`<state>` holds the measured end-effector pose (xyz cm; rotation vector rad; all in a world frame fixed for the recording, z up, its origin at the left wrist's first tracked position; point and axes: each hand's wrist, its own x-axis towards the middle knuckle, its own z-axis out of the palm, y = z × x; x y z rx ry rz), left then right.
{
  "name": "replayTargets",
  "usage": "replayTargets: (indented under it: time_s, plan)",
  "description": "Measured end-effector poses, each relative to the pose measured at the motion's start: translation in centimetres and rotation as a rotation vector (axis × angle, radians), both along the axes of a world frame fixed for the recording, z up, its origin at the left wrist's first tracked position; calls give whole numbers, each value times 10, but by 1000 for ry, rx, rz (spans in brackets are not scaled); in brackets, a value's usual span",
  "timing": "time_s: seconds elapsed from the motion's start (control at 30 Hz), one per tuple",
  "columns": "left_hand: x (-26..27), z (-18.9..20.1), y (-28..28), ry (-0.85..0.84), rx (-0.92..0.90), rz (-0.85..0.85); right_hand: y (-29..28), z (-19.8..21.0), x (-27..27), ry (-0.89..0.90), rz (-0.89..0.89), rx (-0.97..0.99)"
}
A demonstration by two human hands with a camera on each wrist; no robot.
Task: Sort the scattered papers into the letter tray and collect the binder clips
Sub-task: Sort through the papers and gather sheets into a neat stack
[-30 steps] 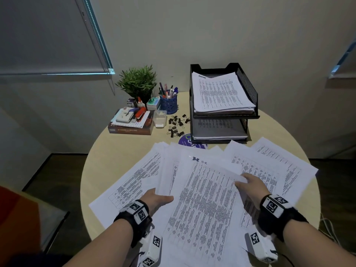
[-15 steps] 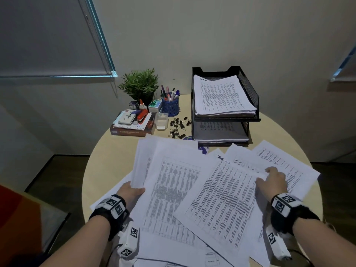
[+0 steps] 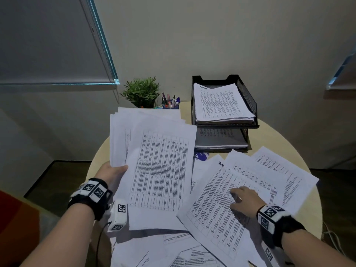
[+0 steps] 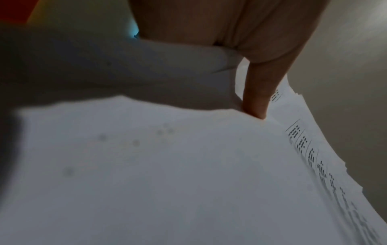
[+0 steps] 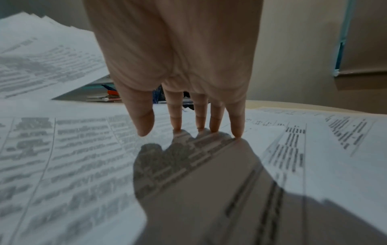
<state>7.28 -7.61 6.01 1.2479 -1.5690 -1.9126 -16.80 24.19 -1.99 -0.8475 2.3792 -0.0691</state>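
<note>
My left hand (image 3: 112,171) pinches a sheaf of printed papers (image 3: 154,162) by its left edge and holds it raised above the table; in the left wrist view a finger (image 4: 256,97) lies along the paper stack (image 4: 167,174). My right hand (image 3: 243,198) rests with straight fingertips (image 5: 237,131) on a printed sheet (image 3: 215,209) among the scattered papers (image 3: 273,170) on the round table (image 3: 285,139). The black two-tier letter tray (image 3: 248,99) at the back holds paper in both tiers. The raised sheaf hides the binder clips.
A small green plant (image 3: 141,92) and a blue pen cup (image 3: 170,104) stand behind the raised papers. More sheets (image 3: 173,251) hang over the near table edge. A wall lies close behind the tray, and a window blind (image 3: 48,39) is at the left.
My left hand has lifted its bundle of papers up off the table toward the back left. My right hand slid back nearer and now lies flat on a sheet at the right.
</note>
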Motion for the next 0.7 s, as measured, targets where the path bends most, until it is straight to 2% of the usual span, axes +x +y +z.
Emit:
replayTargets:
  time_s: [0.07,0.13,0.27,0.37,0.5,0.6,0.7]
  plan:
    - [0,15,-3,44,-37,-15,-6,12,2,-41,-8,-19]
    - [-2,29,-6,75,-76,-21,-16,27,7,-106,-52,-119]
    - [-9,48,-12,152,-71,-16,-44,66,21,-280,-189,-547]
    - [-18,66,-2,211,-93,-76,-66,91,28,-592,-303,-842]
    - [-33,76,13,260,-94,-150,-83,106,30,-911,-460,-1067]
    - [-41,66,24,254,-43,-200,-85,109,30,-948,-530,-1160]
    - [-50,51,41,216,3,-250,-80,110,27,-859,-530,-1190]
